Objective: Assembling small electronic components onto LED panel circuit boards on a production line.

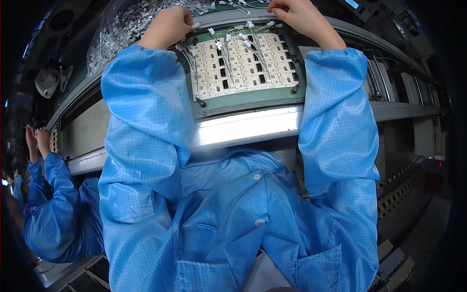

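Near the top middle of the view, between the two blue sleeves [146, 112], a cream circuit board panel [241, 64] sits on a green carrier plate [250, 101]. Dark components stand in columns across it, and thin white wires [195, 73] run up over it to small white connectors [218, 45], several lying along its far edge. Just off its upper left corner is the left hand [170, 27], fingers curled in beside a white connector; whether it grips that piece I cannot tell. Beyond the upper right corner, the right hand [297, 18] has thumb and finger drawn together; what lies between them is unclear. A bright metal rail [248, 127] crosses on the near side. Past the left hand, a clear plastic bag [121, 39] holds many more wired connectors. Farther left, a co-worker's hands [38, 138] come close together.
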`<act>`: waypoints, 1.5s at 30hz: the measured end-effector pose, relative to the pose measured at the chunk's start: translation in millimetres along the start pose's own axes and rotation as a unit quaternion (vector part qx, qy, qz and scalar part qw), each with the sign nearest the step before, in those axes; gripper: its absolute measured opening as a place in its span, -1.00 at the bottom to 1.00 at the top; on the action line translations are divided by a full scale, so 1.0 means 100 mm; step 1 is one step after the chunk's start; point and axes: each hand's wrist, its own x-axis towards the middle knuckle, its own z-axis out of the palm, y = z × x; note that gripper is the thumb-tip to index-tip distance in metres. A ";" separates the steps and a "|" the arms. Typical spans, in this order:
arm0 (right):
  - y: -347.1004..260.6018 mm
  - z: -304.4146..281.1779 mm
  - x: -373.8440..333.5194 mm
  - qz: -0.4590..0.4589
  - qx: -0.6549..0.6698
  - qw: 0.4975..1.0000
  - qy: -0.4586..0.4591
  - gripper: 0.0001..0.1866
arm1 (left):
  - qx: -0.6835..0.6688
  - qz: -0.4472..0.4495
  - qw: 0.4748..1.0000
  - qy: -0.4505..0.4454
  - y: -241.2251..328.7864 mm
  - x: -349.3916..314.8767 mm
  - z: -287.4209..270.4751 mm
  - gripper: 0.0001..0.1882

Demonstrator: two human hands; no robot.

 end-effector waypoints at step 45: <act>-1.37 -0.28 -0.58 -0.119 -0.053 0.988 -0.084 -0.71 | -0.001 0.284 0.953 0.109 -0.08 -0.93 -0.03 -0.87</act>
